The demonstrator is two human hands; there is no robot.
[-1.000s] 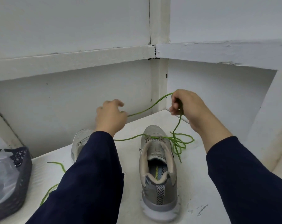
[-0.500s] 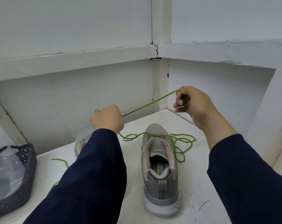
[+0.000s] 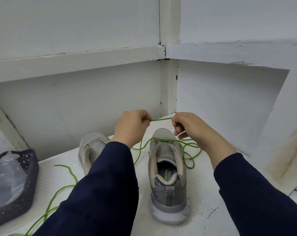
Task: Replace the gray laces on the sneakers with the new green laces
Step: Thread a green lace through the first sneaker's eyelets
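Note:
Two grey sneakers stand on a white surface, heels toward me. The right sneaker (image 3: 168, 176) has a green lace (image 3: 189, 150) threaded through its upper eyelets, with loops lying loose on both sides. My left hand (image 3: 131, 126) and my right hand (image 3: 188, 126) hover above its toe, each pinching the same short stretch of the green lace between them. The left sneaker (image 3: 91, 147) is partly hidden behind my left sleeve. A second green lace (image 3: 66, 186) trails loose on the surface at the lower left.
A dark perforated basket (image 3: 27, 188) holding a clear plastic bag sits at the left edge. White walls close in the corner behind and to the right of the shoes.
My hands have come together above the right sneaker's toe; the stretch of lace between them is now short. Both hands have dropped lower.

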